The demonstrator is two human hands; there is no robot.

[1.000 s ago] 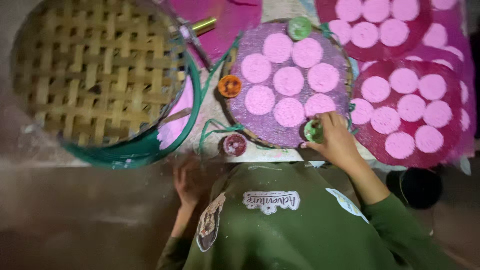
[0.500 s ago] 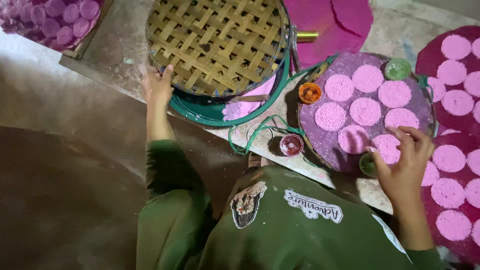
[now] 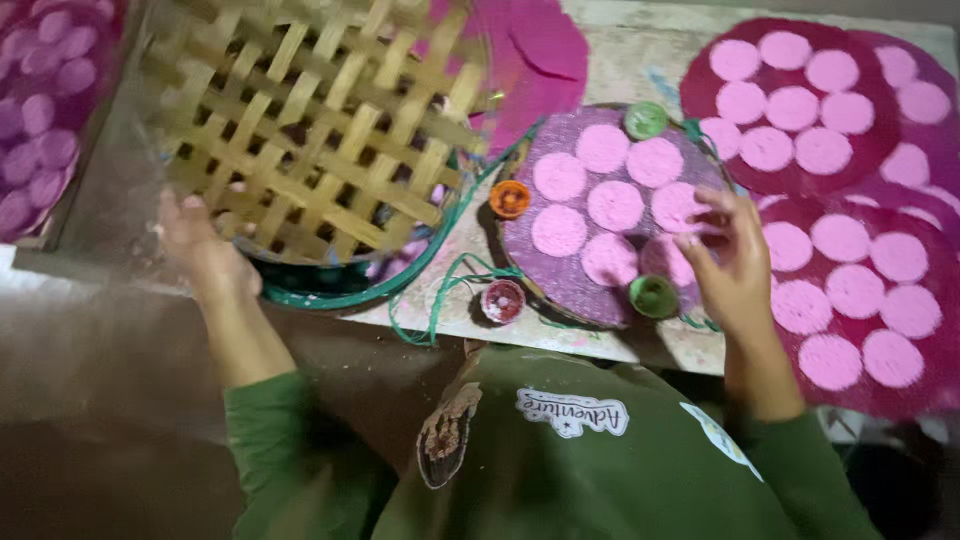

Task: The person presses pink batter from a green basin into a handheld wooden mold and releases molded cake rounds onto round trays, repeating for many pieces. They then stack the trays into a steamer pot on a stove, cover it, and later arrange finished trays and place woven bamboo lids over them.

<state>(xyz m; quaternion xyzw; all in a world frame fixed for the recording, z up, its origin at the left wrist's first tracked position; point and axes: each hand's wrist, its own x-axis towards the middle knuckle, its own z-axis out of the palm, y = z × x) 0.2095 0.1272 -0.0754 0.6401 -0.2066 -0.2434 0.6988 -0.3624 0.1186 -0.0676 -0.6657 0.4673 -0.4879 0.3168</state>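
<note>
1. Since the earlier frames, the round woven bamboo lattice tray (image 3: 310, 130) had tilted up off the green-rimmed basket (image 3: 330, 290) beneath it, and the right hand had risen from the table edge to hover over the purple disc.
2. That lattice tray was the largest thing in play; it lay up and to the right of the left hand (image 3: 200, 250), whose fingers curled around its lower left rim, seemingly gripping it, though blur hid the exact hold.
3. Next in size, the round purple glittered disc with pale pink circles (image 3: 610, 215) sat in the middle of the table, directly ahead of the person and well right of the tray.
4. Dark red discs with pink circles (image 3: 850, 290) lay further right, overlapping one another.
5. The right hand (image 3: 735, 265) hung over the purple disc's right edge, fingers loosely spread and bent, holding nothing that could be seen; it was far the nearer hand to the disc.
6. Smallest, a green round pot (image 3: 654, 296) stood just left of that hand, an orange one (image 3: 509, 198) and a red one (image 3: 502, 300) beside the disc's left rim.
</note>
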